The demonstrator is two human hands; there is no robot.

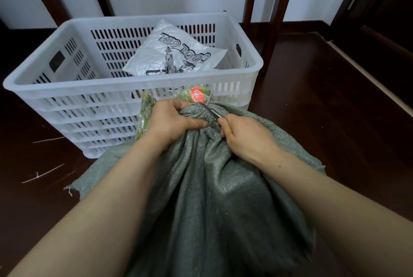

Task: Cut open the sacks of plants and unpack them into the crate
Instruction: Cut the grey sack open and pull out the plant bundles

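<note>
- Floor: dark wood. Everything sits on it, with a few pale stray threads lying off to my left.
- Crate: white and slatted, standing just beyond the sack. Its front wall touches or nearly touches the sack's neck.
- Sack: 1 grey-green woven sack lying between my forearms. Its long axis runs from me toward the crate, and the bunched neck points away at the crate's front wall.
- Bag: 1 printed plastic bag leaning inside the crate against the back wall. I see no plants in there yet.
- Plants: green stuff in clear wrap pokes out at the neck, against the crate wall.
- Left hand: curled tight round the gathered neck, thumb lying across the folds.
- Right hand: fingers curled round the blade's handle, just right of the neck.
- Blade: thin metal, and I cannot tell knife from scissors. Its long axis is diagonal, with the tip up and left at the neck beside the label.
- Label: small and red, on the wrap at the opening.
- Step, as I judge it: I am cutting the sack's neck open, and unpacking has not begun. The next move calls for keeping the cloth taut and steering the tip clear of my left fingers and the wrap.
</note>
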